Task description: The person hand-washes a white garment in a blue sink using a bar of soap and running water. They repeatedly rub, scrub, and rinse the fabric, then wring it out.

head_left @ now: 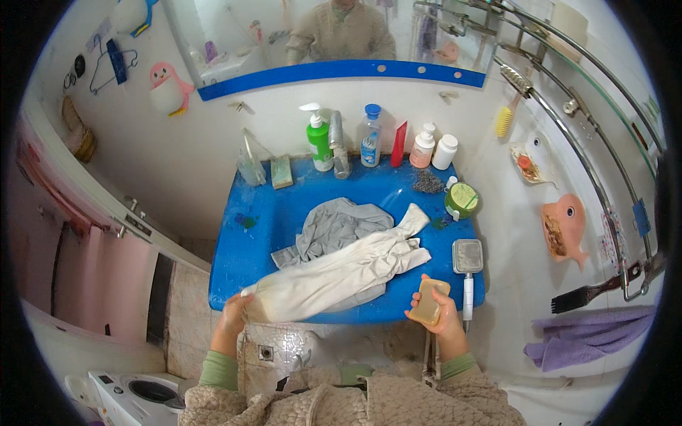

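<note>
A wet white garment (334, 277) lies stretched across the blue sink (241, 213), its near left end hanging at the front edge. My left hand (231, 316) is closed on that end. In my right hand (444, 316) is a yellowish bar of soap (429, 302), held up just off the sink's front right edge, apart from the cloth. Behind and partly under the white garment a grey garment (341, 224) is bunched in the basin. Beside my right hand a shower head (467, 255) rests on the sink's right rim.
Along the back rim stand a green pump bottle (320, 142), a blue-capped bottle (370, 138), a red tube (399, 145) and other bottles. A steel scrubber (428, 182) and green tub (462, 201) sit at right. A purple towel (590, 337) and metal rack flank the right wall.
</note>
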The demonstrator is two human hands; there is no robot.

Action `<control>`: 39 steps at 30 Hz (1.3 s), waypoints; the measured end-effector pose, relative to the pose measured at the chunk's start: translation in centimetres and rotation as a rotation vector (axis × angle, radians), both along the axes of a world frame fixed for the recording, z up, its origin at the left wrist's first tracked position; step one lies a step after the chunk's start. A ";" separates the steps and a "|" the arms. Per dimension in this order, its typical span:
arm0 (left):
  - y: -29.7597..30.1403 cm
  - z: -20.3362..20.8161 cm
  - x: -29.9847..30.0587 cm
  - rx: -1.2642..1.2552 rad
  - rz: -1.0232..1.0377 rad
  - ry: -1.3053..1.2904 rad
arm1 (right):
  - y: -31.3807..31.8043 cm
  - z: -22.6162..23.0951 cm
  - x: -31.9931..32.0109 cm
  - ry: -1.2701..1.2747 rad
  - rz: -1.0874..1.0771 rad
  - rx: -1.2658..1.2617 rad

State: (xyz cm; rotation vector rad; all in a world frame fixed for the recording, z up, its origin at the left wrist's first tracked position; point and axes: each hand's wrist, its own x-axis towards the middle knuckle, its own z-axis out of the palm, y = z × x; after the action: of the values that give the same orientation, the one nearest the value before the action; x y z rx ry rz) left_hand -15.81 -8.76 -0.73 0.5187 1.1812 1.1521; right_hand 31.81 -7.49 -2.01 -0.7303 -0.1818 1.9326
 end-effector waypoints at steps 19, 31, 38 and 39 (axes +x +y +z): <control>-1.4 -5.0 1.6 0.009 0.285 1.268 | 14.4 -1.3 -9.5 -2.213 0.481 0.951; -0.3 -4.4 1.5 0.030 0.233 1.213 | 10.3 -1.3 -21.1 -1.763 0.497 1.507; 0.2 -3.8 2.4 0.056 0.290 1.158 | 13.7 -2.8 -12.3 -2.233 0.287 0.871; 0.3 -4.2 2.3 0.039 0.297 1.157 | 12.4 -1.6 -15.8 -2.152 0.345 0.930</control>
State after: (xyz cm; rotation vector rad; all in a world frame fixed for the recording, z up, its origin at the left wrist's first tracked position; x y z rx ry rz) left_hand -13.46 -8.47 -4.93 1.1429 2.2791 1.1168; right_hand 16.05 4.93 -3.59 -1.7258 -2.2928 0.2562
